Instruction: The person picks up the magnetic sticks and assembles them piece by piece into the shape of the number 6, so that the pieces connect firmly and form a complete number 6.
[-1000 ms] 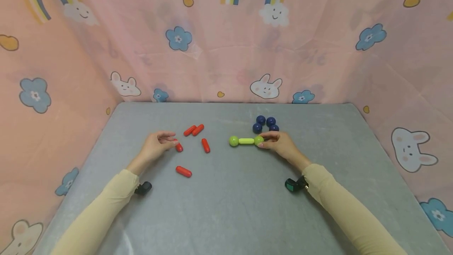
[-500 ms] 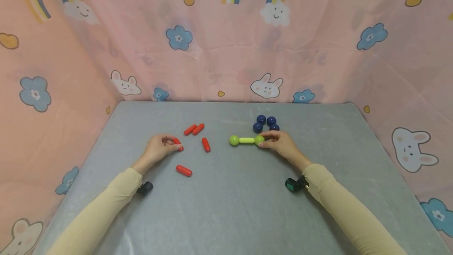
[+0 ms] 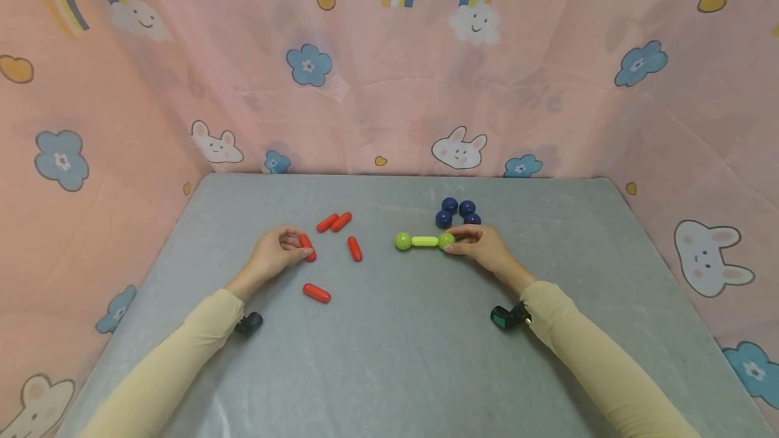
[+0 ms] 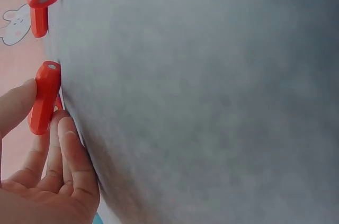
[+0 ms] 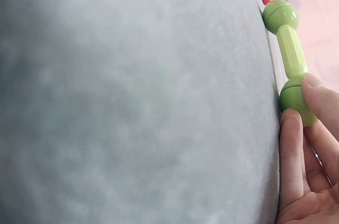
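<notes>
My left hand (image 3: 275, 251) pinches a short red rod (image 3: 307, 247) between thumb and fingers at the left of the grey table. In the left wrist view the rod (image 4: 45, 97) stands tilted between the thumb and the fingertips, close to the table surface. My right hand (image 3: 485, 249) grips the right end of a green dumbbell-shaped toy piece, its thumb and fingers around the right green ball (image 3: 446, 241). A ribbed light-green rod (image 3: 425, 241) joins that ball to a second green ball (image 3: 403, 241). The right wrist view shows the dumbbell (image 5: 292, 54) lying along the table.
Two red rods (image 3: 333, 222) lie side by side behind the left hand's rod. Another red rod (image 3: 355, 249) lies between the hands, and one more (image 3: 316, 293) nearer the front. Several dark blue balls (image 3: 450, 205) cluster behind my right hand. A pink patterned curtain (image 3: 365, 107) surrounds the table (image 3: 402, 357).
My left fingers have come around the red rod and taken hold of it, moving slightly right, and the rod has turned a little. The right hand and green dumbbell stay put.
</notes>
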`<state>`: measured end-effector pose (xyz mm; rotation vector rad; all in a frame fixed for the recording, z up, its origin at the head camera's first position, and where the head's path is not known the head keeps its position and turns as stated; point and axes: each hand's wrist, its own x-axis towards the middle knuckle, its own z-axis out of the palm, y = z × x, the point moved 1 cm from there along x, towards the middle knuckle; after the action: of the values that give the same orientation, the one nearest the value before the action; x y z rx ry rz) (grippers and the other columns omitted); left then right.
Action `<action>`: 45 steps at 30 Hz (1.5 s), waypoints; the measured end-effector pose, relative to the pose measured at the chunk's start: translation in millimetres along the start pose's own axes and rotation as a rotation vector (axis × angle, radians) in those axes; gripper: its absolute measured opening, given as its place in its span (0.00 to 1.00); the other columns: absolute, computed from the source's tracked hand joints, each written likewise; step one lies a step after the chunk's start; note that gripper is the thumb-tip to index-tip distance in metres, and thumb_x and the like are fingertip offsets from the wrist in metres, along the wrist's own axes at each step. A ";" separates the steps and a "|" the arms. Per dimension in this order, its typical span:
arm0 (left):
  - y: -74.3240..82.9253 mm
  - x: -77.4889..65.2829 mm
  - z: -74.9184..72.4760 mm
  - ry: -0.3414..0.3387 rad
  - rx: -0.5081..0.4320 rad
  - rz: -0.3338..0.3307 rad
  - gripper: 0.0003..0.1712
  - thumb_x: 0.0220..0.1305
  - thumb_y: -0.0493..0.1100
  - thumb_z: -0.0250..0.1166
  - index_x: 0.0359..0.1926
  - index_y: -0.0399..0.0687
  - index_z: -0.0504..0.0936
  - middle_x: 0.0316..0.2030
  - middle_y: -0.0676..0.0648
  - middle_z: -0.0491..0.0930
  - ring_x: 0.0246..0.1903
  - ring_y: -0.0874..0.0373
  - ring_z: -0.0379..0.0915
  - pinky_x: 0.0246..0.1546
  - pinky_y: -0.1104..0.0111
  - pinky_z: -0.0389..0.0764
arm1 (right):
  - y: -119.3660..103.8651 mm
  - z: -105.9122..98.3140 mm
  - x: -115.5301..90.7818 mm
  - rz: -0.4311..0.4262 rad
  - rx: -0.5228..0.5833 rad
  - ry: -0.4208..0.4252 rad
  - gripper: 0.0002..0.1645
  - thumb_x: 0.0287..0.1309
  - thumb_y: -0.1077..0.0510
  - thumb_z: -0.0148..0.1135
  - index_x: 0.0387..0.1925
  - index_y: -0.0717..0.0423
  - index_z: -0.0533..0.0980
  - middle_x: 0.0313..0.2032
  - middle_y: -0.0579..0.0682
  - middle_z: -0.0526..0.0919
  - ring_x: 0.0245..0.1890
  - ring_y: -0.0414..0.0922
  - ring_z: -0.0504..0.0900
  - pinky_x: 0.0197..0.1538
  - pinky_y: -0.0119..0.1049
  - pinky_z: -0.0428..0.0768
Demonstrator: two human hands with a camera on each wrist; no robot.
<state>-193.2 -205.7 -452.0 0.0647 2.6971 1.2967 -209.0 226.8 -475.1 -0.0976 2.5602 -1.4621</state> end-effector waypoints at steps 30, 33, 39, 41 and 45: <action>20.4 3.5 13.4 -0.083 -0.108 -0.063 0.25 0.62 0.42 0.69 0.58 0.34 0.77 0.46 0.37 0.83 0.32 0.60 0.80 0.35 0.70 0.81 | -12.6 -0.5 -8.5 -0.056 0.015 -0.017 0.25 0.53 0.55 0.75 0.52 0.59 0.81 0.43 0.59 0.87 0.32 0.33 0.80 0.36 0.28 0.78; 29.0 2.9 17.6 -0.111 -0.118 -0.072 0.25 0.62 0.44 0.69 0.58 0.37 0.77 0.48 0.38 0.83 0.34 0.59 0.80 0.37 0.70 0.80 | -13.1 -0.8 -8.7 -0.054 0.013 -0.018 0.26 0.53 0.56 0.74 0.53 0.61 0.80 0.44 0.61 0.86 0.32 0.32 0.80 0.36 0.27 0.78; 51.3 2.5 31.0 -0.178 -0.166 -0.077 0.26 0.61 0.47 0.70 0.58 0.42 0.78 0.50 0.42 0.83 0.43 0.57 0.79 0.43 0.69 0.79 | 3.7 0.1 0.4 -0.053 0.011 0.001 0.26 0.50 0.52 0.77 0.51 0.55 0.82 0.42 0.55 0.87 0.33 0.35 0.81 0.35 0.27 0.77; 58.5 3.6 36.6 -0.197 -0.171 -0.056 0.26 0.61 0.47 0.71 0.58 0.41 0.78 0.50 0.41 0.83 0.44 0.57 0.80 0.44 0.69 0.80 | 3.8 -0.1 0.1 -0.054 0.011 0.003 0.26 0.50 0.51 0.77 0.51 0.54 0.82 0.41 0.53 0.87 0.33 0.36 0.81 0.35 0.27 0.78; 72.6 6.2 50.4 -0.239 -0.226 -0.037 0.25 0.60 0.45 0.71 0.56 0.39 0.80 0.48 0.40 0.85 0.40 0.60 0.81 0.44 0.68 0.82 | 3.5 0.1 0.0 -0.050 0.017 0.005 0.25 0.49 0.50 0.77 0.50 0.53 0.82 0.40 0.51 0.87 0.33 0.36 0.81 0.35 0.28 0.77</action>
<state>-193.5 -120.7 -427.1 0.1348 2.3306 1.4698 -208.9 228.6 -478.1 -0.1570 2.5664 -1.5029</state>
